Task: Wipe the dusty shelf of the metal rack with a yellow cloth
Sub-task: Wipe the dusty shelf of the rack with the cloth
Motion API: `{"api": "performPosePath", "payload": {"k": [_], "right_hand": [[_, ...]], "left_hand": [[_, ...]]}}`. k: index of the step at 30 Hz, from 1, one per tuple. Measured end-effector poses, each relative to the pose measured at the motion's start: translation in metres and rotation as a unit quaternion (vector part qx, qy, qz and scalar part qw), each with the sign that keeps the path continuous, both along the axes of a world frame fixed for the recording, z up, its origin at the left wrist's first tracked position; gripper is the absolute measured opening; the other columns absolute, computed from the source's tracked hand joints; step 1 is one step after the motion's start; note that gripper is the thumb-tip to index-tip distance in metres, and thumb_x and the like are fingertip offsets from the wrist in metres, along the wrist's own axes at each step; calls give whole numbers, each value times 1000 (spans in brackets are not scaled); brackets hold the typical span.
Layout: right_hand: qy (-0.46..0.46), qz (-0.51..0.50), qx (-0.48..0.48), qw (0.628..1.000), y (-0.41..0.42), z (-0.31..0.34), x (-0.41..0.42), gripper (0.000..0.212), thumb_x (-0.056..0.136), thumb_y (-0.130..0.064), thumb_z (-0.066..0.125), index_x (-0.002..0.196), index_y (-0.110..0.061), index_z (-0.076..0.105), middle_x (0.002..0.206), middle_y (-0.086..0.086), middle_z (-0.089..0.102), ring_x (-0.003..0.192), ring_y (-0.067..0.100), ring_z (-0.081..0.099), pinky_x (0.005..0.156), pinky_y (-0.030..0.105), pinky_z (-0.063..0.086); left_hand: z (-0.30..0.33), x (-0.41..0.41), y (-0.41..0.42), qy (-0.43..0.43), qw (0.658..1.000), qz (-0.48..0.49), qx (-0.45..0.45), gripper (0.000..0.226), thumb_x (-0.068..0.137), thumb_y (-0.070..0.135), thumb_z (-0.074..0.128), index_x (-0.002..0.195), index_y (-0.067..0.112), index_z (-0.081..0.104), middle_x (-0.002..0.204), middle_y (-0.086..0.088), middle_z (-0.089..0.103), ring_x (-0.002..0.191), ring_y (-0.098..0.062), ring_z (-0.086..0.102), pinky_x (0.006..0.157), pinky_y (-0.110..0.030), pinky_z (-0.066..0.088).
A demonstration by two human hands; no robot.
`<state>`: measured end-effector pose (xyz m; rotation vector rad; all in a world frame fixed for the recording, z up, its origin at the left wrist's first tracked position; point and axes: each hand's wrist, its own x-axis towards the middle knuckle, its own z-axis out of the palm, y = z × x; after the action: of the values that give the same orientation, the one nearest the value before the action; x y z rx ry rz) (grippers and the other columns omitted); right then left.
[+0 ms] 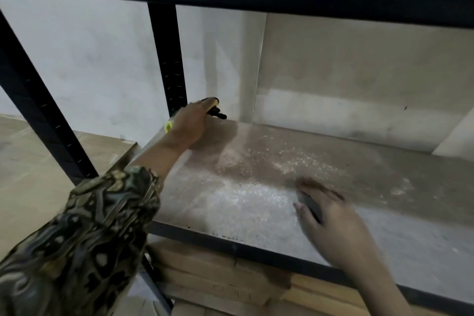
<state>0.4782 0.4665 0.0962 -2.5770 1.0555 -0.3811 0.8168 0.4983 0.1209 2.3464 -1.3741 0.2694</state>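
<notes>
Left hand [189, 120] closed its grip on the cloth [168, 126] at the shelf's [256, 202] far-left corner. Dust [295, 161] lay rightward, nearer the right hand [331, 215], resting flat and holding nothing.

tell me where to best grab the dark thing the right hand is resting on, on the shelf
Take the dark object across its narrow width, coming from above and from the open front of the shelf. It lies flat and elongated under the right hand, thumb on its near left edge, fingers over the top, so a pinch grip on its long sides suits it. Motion blur hides what it is.
</notes>
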Motion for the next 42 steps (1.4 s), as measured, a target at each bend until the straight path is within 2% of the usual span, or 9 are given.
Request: {"api": "performPosePath", "payload": {"k": [7, 13, 17, 21, 25, 29, 32, 37, 42], "right_hand": [[-18, 14, -13, 1000, 0, 1, 1, 41, 94, -41, 42, 132, -27, 47, 140, -10, 48, 130, 9, 39, 111, 32, 31], [-29, 20, -12, 999, 3, 3, 0, 41, 93, -41, 43, 132, -27, 47, 139, -9, 49, 127, 11, 42, 110, 32, 33], [-74, 22, 5, 997, 7, 12, 2, 39, 93, -42, 46, 130, -28, 50, 121, -10, 60, 100, 2, 56, 81, 2, 38], [-127, 156, -32, 979, 6, 36, 33, 45, 91, -38, 53, 134, -30, 46, 134, -11, 53, 119, -1, 45, 96, 16, 35], [34, 345, -5, 938, 0, 39, 84, 59, 88, -48, 53, 141, -44, 26, 144, -11, 42, 119, 2, 42, 95, 25, 36], [53, 421, -61, 904, -7, 19, 114, 63, 86, -44, 58, 142, -34, 32, 146, -1, 41, 127, 15, 41, 101, 22, 29], [1, 411, -58, 910, -9, 18, 117, 53, 88, -33, 60, 138, -29, 42, 131, 0, 56, 113, 16, 51, 93, 22, 37], [-136, 306, 31, 942, -51, 48, 162, 39, 88, -30, 62, 127, -24, 56, 122, -1, 64, 109, 14, 62, 93, 28, 48], [-28, 210, -44, 976, -109, 40, 232, 38, 89, -30, 60, 123, -13, 57, 117, 13, 65, 105, 29, 61, 81, 34, 45]], "left_hand": [[-11, -8, -10, -9, 994, -2, 106, 37, 96, 18, 38, 132, 23, 45, 119, -17, 59, 104, -37, 57, 85, -44, 44], [1, -110, 49, 61, 973, -182, 129, 46, 96, 18, 39, 137, 37, 39, 138, 2, 49, 123, -23, 48, 96, -35, 36], [-6, -128, 82, 65, 948, -292, 108, 47, 92, 29, 52, 138, 33, 40, 144, 3, 44, 133, -13, 39, 109, -37, 33], [-4, -122, 99, 45, 964, -228, 125, 72, 79, 74, 33, 142, 40, 27, 153, 9, 24, 141, -4, 16, 117, -39, 4], [-12, -102, 134, 70, 995, -53, -37, 71, 83, 66, 9, 139, 33, 38, 152, 2, 28, 140, -16, 25, 115, -37, 14], [-32, -88, 155, 86, 995, 39, 19, 83, 77, 69, 1, 146, 27, 22, 157, 2, 12, 143, -10, -2, 116, -42, 11], [-42, -89, 156, 68, 995, 48, 52, 98, 67, 77, -18, 147, 31, 17, 157, 8, 4, 138, -2, -15, 116, -38, 4], [-45, -89, 153, 52, 996, 65, 45, 98, 67, 73, -24, 146, 33, 18, 156, 9, 10, 141, -5, -6, 114, -34, 5], [-45, -86, 154, 71, 995, 58, 45, 82, 74, 71, -9, 146, 38, 13, 155, 14, 3, 140, 0, -5, 113, -29, 4]]}}
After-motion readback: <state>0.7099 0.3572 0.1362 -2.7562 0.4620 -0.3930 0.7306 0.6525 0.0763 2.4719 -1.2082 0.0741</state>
